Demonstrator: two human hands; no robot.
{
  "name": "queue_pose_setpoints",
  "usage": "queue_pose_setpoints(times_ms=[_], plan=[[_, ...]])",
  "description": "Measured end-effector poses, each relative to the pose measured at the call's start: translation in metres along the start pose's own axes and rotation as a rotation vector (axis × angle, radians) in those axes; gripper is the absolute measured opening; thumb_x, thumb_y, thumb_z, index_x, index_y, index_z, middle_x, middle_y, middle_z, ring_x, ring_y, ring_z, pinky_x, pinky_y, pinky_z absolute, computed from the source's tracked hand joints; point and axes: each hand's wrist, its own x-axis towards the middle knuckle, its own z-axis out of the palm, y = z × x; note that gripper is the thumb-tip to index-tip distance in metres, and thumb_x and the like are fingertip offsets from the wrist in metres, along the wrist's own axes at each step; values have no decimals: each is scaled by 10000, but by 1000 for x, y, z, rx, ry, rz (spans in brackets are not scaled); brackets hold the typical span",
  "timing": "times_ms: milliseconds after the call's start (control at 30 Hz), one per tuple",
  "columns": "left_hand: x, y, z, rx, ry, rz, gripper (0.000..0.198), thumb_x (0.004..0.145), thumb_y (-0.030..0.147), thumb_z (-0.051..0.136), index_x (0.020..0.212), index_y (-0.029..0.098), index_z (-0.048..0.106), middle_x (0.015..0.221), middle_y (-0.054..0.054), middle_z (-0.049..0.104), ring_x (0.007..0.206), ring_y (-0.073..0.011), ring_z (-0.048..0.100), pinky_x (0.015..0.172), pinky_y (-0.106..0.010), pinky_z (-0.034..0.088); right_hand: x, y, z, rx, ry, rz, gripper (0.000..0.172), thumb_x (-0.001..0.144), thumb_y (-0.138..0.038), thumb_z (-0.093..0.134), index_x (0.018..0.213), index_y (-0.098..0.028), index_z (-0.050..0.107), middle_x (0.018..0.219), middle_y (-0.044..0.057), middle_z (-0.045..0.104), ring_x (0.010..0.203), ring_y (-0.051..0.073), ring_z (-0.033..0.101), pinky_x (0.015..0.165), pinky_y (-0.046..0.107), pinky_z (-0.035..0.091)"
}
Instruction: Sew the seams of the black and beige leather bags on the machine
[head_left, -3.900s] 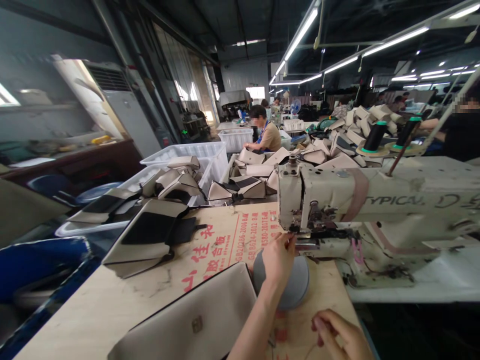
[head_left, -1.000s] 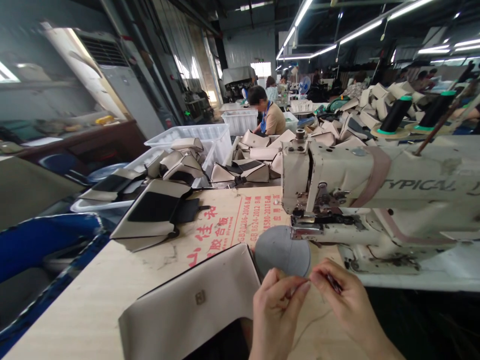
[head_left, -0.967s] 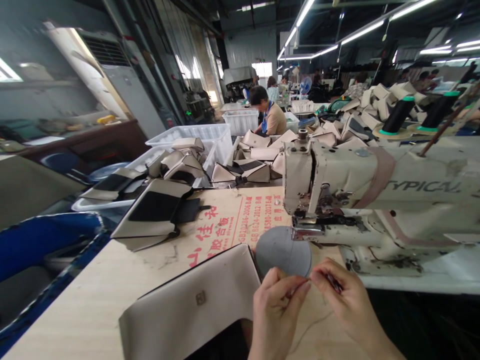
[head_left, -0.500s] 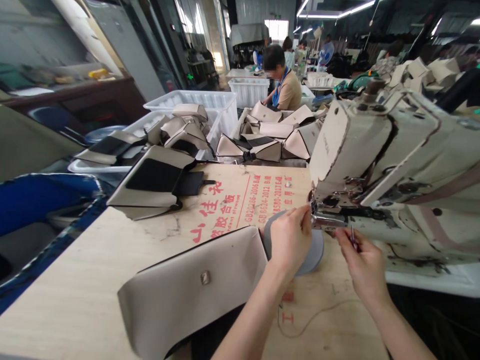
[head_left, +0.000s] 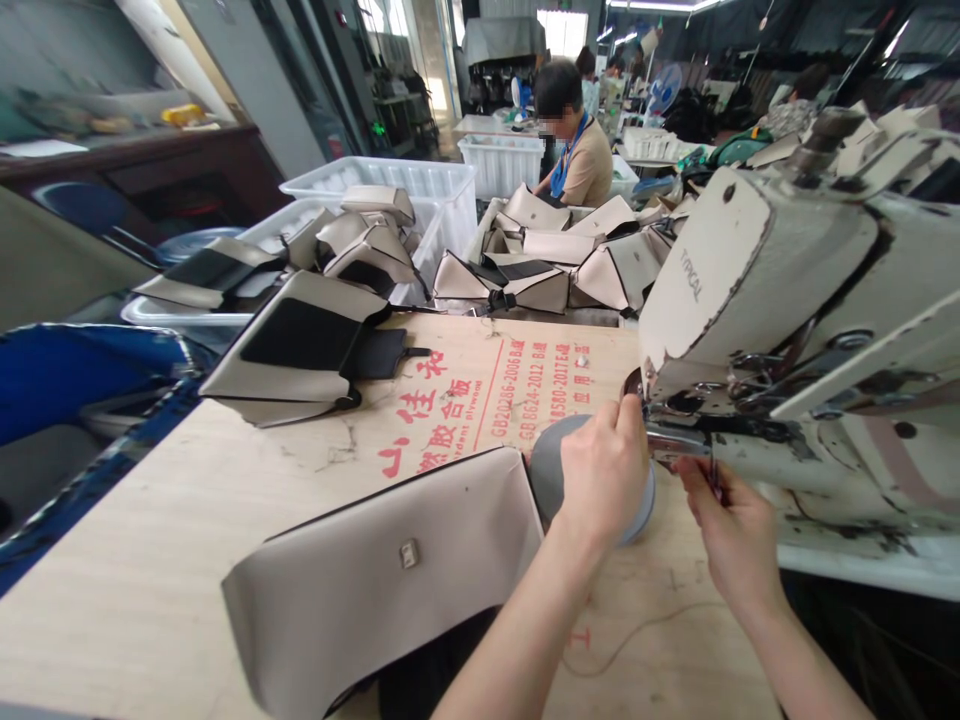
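Note:
My left hand [head_left: 606,468] is closed in a pinch beside the sewing machine's metal arm end, above a round grey disc [head_left: 551,460]; what its fingertips hold is too small to make out. My right hand [head_left: 731,510] is closed just below the machine's cylinder arm, with a small dark metal tool [head_left: 715,482] between its fingers. The sewing machine [head_left: 709,265] stands at the right. A beige bag piece [head_left: 337,560] with a small metal fitting lies on the plywood table, left of my left forearm.
A beige and black bag [head_left: 300,345] lies at the plywood table's [head_left: 135,520] back left. White bins [head_left: 450,200] with more beige bags stand behind. A seated person [head_left: 589,165] is beyond them. Loose thread [head_left: 645,640] lies near my forearms.
The view has shifted slightly, and the machine shows larger and more to the right. Both hands remain by the machine's arm, still closed, with my left hand's fingers slightly higher against the machine.

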Motion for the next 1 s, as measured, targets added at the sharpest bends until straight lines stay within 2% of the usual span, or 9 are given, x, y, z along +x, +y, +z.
queue_pose_setpoints(times_ms=[167,367,433,533,633,800,1000], plan=[[-1,0,1,43,-28,33,183,899,195,370,1022,185,506,813,-26,594,717,-138,592,551,-223,368,1,2,-1,17,-17,10,396,730,-523,584,828,-141,615,664,3,539,537,85,376,457,206,260],[0,2,1,65,-24,39,195,903,198,352,1021,182,506,796,-28,601,708,-135,595,539,-221,354,4,-6,-1,3,30,-40,409,729,-530,577,830,-137,621,612,-4,530,539,99,407,506,215,323],[1,3,1,52,-19,25,186,905,213,354,970,184,526,779,-25,605,698,-136,600,529,-225,346,9,-10,1,-31,44,-105,388,747,-510,566,865,-147,633,677,12,574,583,114,454,554,220,359],[5,4,2,28,-31,7,192,903,233,366,875,186,550,765,-21,609,680,-139,604,511,-230,333,24,-14,6,-124,99,-307,346,770,-474,548,908,-168,634,816,42,605,628,124,487,589,232,382],[7,4,3,8,-39,7,202,902,240,371,869,187,563,765,-23,613,674,-141,606,508,-233,332,42,-14,14,-309,134,-470,323,774,-467,534,814,-165,640,727,45,574,584,131,464,562,251,369],[9,4,3,18,-49,8,201,897,240,380,876,184,572,768,-22,622,666,-147,610,511,-235,339,55,-14,24,-502,192,-531,387,760,-490,538,536,-175,551,520,21,465,537,145,405,535,267,313],[9,5,3,36,-70,-7,217,899,245,364,887,188,573,777,-20,623,672,-149,616,511,-231,349,55,-9,27,-486,240,-577,371,787,-472,517,590,-164,582,570,32,489,577,156,443,562,277,350]])
